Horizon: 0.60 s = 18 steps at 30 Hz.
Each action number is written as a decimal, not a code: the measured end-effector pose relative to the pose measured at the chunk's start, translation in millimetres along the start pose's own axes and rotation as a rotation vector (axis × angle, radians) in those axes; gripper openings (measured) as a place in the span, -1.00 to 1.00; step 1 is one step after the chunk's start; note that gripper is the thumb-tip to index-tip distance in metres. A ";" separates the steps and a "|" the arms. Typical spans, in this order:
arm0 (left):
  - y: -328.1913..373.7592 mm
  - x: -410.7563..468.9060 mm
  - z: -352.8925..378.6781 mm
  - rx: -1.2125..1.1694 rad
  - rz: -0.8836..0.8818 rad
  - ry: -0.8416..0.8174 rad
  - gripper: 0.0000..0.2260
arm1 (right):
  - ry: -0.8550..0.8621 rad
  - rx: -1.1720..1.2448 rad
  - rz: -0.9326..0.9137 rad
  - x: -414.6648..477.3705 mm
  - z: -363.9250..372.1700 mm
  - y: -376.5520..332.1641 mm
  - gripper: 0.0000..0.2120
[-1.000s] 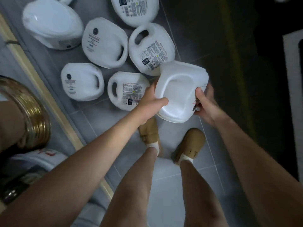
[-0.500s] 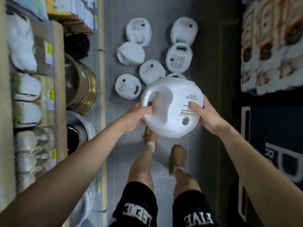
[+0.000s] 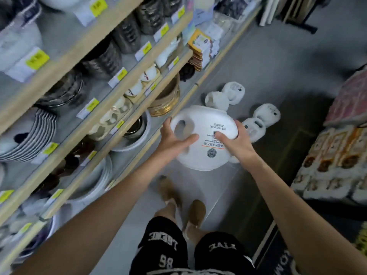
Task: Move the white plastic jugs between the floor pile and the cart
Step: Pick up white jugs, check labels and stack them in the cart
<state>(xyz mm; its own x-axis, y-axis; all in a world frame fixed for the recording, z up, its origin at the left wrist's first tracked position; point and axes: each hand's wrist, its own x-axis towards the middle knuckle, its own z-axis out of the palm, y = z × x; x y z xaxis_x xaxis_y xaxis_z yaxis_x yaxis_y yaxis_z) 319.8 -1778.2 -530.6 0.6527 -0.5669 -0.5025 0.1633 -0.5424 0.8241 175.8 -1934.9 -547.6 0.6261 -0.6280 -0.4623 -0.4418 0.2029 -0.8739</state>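
Head view. Gripping one white jug (image 3: pixel 204 141) between both hands, clear of the floor (image 3: pixel 258 56) and above the shoes (image 3: pixel 195 213). Left hand (image 3: pixel 173 140) clamped on the handle side, thumb laid across the face just below the handle hole, fingers wrapped round the far edge. Right hand (image 3: pixel 237 144) clamped on the opposite side, thumb pressed onto the printed label, fingers curled behind the rim. Held broad face up, label toward the camera. Probably squeezed from both sides for want of a sure one-handed hold on so wide and smooth a body, and to stop any swinging.

Beyond the hands, down on the floor: the floor pile (image 3: pixel 232 95) of white jugs lying on their sides, a pair past the held jug, another pair beyond the right hand. Too blurred for a sure count.

Left of the left hand: shelves (image 3: pixel 123 62) of bowls and pots with yellow price tags, close by, hence good reason to keep the load central in the aisle. Right of the right hand: stacked packaged goods (image 3: pixel 327 155). No cart in sight. Likely mid-carry between pile and cart, though impossible to tell which way.
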 end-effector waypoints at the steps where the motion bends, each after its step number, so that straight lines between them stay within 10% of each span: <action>1: -5.4 -10.7 -12.7 -0.014 -0.001 0.043 0.05 | -0.035 -0.032 -0.017 -6.0 12.5 -8.7 -0.34; 7: -46.1 -93.0 -103.4 -0.092 -0.016 0.227 0.19 | -0.314 -0.192 -0.057 -45.8 103.7 -52.2 -0.13; 18: -180.9 -317.2 -231.4 -0.288 -0.151 0.708 0.04 | -0.706 -0.407 -0.213 -220.8 311.3 -57.4 -0.58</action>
<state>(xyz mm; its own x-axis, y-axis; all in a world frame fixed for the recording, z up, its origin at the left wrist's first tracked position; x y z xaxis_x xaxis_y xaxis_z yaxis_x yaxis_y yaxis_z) 254.5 -1356.8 -459.8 0.9094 0.0834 -0.4075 0.4100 -0.3449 0.8444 262.9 -1574.0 -442.2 0.9174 0.0223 -0.3972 -0.3810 -0.2382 -0.8934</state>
